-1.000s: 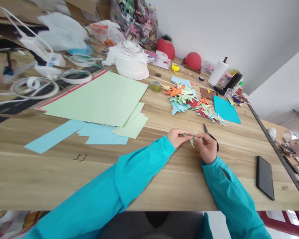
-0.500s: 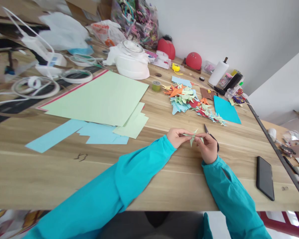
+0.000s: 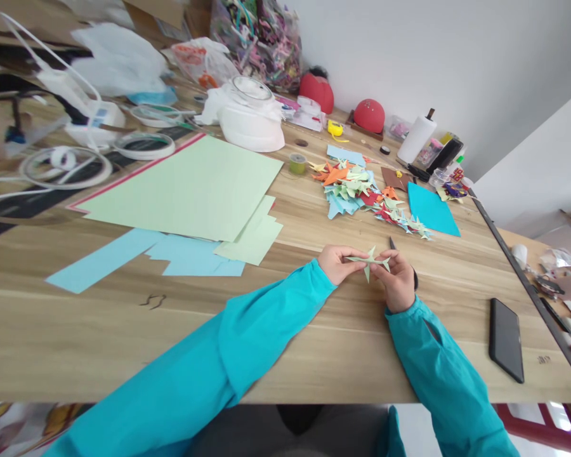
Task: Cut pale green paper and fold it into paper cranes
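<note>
A small pale green folded paper crane (image 3: 370, 261) is held between both hands just above the wooden table (image 3: 124, 330). My left hand (image 3: 335, 263) pinches its left wing tip. My right hand (image 3: 398, 279) pinches the right wing tip. Both arms wear teal sleeves. Black scissors (image 3: 393, 244) lie on the table behind my right hand, mostly hidden by it. A heap of folded paper cranes (image 3: 361, 190) in several colours lies further back.
Large pale green sheets (image 3: 190, 190) and light blue paper strips (image 3: 137, 254) lie to the left. A teal sheet (image 3: 431, 209) sits at the right, a black phone (image 3: 505, 339) near the right edge. White appliance (image 3: 247, 117), tape rolls and bags crowd the far side.
The crane's wings have been pulled apart and spread wider. My right hand has shifted slightly up, covering more of the scissors. The left hand has hardly moved.
</note>
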A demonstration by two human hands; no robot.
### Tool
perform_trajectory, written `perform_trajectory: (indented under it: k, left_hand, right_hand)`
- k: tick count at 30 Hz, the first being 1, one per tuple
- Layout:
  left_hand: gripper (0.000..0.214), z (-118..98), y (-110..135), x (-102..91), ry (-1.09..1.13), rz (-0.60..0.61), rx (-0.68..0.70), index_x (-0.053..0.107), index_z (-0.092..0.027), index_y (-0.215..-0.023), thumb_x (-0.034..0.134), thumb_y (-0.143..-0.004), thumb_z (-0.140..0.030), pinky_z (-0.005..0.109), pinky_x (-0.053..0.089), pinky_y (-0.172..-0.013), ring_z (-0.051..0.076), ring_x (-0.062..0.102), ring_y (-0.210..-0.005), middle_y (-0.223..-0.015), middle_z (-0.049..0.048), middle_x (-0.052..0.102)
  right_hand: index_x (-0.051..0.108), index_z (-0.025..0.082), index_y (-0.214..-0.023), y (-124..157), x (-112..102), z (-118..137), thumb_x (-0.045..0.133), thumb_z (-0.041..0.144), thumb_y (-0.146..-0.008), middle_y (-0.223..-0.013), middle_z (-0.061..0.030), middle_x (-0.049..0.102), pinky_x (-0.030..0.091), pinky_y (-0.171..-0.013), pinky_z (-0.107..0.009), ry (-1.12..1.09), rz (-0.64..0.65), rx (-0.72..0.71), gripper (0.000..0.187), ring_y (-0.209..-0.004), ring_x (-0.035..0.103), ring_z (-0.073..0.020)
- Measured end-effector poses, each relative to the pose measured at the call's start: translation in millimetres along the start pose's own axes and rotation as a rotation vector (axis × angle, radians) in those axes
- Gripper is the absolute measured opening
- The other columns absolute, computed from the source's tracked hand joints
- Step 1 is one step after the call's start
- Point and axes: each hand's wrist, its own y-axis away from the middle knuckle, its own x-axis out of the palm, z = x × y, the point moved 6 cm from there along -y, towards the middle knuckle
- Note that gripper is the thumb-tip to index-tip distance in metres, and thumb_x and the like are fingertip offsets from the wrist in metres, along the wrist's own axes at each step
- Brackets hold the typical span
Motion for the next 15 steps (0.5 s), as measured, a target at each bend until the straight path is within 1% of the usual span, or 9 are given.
perform_trajectory:
  k: [5,9,15]
  left_hand:
    - [0.026,0.7,0.2,1.3,0.007,0.01,0.0,0.076,-0.015,-0.077,0.082,-0.054,-0.027,0.026,0.058,-0.06,0.017,0.069,-0.06,-0.07,0.0042,0.075]
    - [0.026,3.2,-0.9,0.0,-0.016,0.013,0.015,0.076,-0.015,-0.079,0.081,-0.056,-0.026,0.026,0.057,-0.061,0.017,0.069,-0.061,-0.071,0.0047,0.075]
    - [0.027,7.2,-0.4,-0.5,-0.045,0.013,0.003,0.076,-0.014,-0.082,0.081,-0.058,-0.026,0.027,0.058,-0.063,0.017,0.069,-0.061,-0.072,0.0056,0.074]
  right_hand:
    - [0.06,0.02,-0.068,-0.5,1.2,-1.1,0.085,0.037,-0.054,-0.064,0.0026,0.062,0.043,-0.047,-0.023,-0.009,0.006,0.022,0.034,-0.05,0.051,-0.0092]
    - [0.06,0.021,-0.069,-0.3,1.9,-1.0,0.084,0.038,-0.054,-0.062,0.0032,0.061,0.043,-0.047,-0.024,-0.014,0.012,0.026,0.033,-0.05,0.051,-0.0099]
    - [0.063,0.02,-0.069,-0.5,3.9,-4.1,0.084,0.036,-0.054,-0.057,0.0043,0.06,0.041,-0.046,-0.024,-0.036,0.04,0.075,0.031,-0.047,0.05,-0.0096]
